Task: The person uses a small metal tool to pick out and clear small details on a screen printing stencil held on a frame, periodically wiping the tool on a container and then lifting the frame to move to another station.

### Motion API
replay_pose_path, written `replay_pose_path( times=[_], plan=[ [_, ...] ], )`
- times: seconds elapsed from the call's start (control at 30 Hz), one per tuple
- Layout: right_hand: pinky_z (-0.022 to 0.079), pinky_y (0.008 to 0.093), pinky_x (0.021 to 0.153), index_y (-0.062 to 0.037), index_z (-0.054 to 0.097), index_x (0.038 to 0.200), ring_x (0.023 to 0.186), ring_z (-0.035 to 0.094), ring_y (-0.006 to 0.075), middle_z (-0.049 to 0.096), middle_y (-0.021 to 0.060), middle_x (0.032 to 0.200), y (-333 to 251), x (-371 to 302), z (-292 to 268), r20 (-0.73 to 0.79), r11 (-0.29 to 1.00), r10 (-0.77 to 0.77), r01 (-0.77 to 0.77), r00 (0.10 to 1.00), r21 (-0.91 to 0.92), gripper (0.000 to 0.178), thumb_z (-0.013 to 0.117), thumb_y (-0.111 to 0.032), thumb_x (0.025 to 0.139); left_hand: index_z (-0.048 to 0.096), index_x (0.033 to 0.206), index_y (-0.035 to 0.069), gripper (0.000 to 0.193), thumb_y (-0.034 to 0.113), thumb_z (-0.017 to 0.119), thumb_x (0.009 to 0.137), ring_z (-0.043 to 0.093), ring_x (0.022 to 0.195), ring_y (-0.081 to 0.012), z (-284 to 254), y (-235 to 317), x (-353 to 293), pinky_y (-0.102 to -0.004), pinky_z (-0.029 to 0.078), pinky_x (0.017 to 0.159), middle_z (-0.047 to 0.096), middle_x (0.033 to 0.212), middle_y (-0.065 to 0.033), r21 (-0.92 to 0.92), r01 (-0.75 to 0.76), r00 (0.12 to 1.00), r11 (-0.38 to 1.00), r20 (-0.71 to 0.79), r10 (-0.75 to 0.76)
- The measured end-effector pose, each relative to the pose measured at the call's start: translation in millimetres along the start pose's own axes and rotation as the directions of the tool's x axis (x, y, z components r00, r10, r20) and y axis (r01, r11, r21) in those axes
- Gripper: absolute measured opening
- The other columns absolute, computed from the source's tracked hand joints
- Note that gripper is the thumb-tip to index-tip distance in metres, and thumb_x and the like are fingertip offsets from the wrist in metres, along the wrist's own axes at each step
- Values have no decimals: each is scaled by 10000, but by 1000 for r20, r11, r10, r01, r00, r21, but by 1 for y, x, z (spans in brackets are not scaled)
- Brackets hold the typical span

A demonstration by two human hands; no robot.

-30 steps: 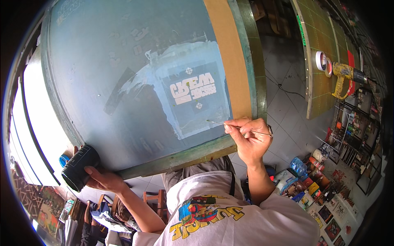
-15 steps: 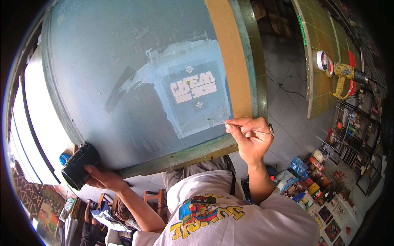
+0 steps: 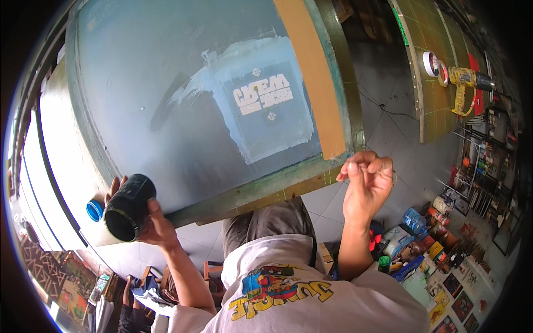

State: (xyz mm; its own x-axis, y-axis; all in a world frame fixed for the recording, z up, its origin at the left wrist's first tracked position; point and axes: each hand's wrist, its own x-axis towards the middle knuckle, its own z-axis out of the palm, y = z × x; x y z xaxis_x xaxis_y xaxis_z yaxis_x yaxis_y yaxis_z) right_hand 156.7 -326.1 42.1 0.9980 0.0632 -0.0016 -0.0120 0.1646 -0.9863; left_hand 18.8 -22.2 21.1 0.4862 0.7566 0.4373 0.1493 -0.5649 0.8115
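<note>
**Framed Screen: Right Hand Clear of the Mesh**

We have the framed screen [image 3: 166, 61] directly before our body. A light-blue patch [image 3: 277, 141] surrounds the pale lettered stencil [image 3: 273, 81]; a brown strip [image 3: 311, 83] runs along the right side. We judge the step in hand to be fine touch-up of this surface, with neither hand's fingertips working the patch at this instant.

The right hand [image 3: 366, 180] is by the near right corner, thumb and fingertips drawn together; we cannot tell what, if anything, they pinch. The left hand [image 3: 160, 225] is clamped around a black container [image 3: 133, 198] by the near left corner, its mouth tilted toward us. A blue cap [image 3: 94, 210] is just beside it.

In our judgement, the next move calls for a level container and a light, controlled approach to the mesh.

Well apart, at right, lies a yellow heat gun [image 3: 462, 89].
</note>
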Motion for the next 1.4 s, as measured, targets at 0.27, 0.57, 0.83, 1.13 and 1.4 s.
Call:
replay_pose_path(
  times=[0.27,0.57,0.83,1.13,1.4],
  plan=[
    [568,258,636,-58,423,920,773,654,174,659,219,890,-14,-63,18,245,999,-18,9,969,39,369,698,149,786,367,1369,-13,876,390,817,735,517,1199,-332,-16,33,-39,-460,423,1021,510,1283,-200,18,-64,940,998,336,54],
    [528,250,601,-70,440,914,719,645,170,667,191,855,-22,-69,19,283,991,-124,131,951,-5,388,722,147,759,446,1334,63,797,173,860,661,532,1164,-354,-18,42,-53,-458,465,971,522,1258,-217,116,-239,886,964,433,167],
    [491,248,576,-78,451,910,693,644,168,668,176,830,-13,-76,9,215,989,-136,146,967,-31,393,723,153,745,512,1281,70,669,118,800,678,561,1091,-353,-4,38,-59,-435,478,898,555,1196,-229,68,-231,899,970,397,186],
    [507,229,551,-65,457,917,687,615,156,669,204,851,-10,-73,10,192,984,-173,178,966,-10,364,700,156,759,475,1328,61,776,218,860,672,527,1167,-370,-3,38,-59,-468,450,968,526,1260,-227,74,-269,861,960,464,206],
    [517,237,553,-54,440,904,720,619,169,657,218,878,-17,-65,17,201,975,-210,220,957,-31,360,684,171,763,523,1290,53,733,67,833,625,534,1142,-376,1,50,-46,-455,468,931,541,1238,-230,69,-306,856,949,457,243]
  ],
)
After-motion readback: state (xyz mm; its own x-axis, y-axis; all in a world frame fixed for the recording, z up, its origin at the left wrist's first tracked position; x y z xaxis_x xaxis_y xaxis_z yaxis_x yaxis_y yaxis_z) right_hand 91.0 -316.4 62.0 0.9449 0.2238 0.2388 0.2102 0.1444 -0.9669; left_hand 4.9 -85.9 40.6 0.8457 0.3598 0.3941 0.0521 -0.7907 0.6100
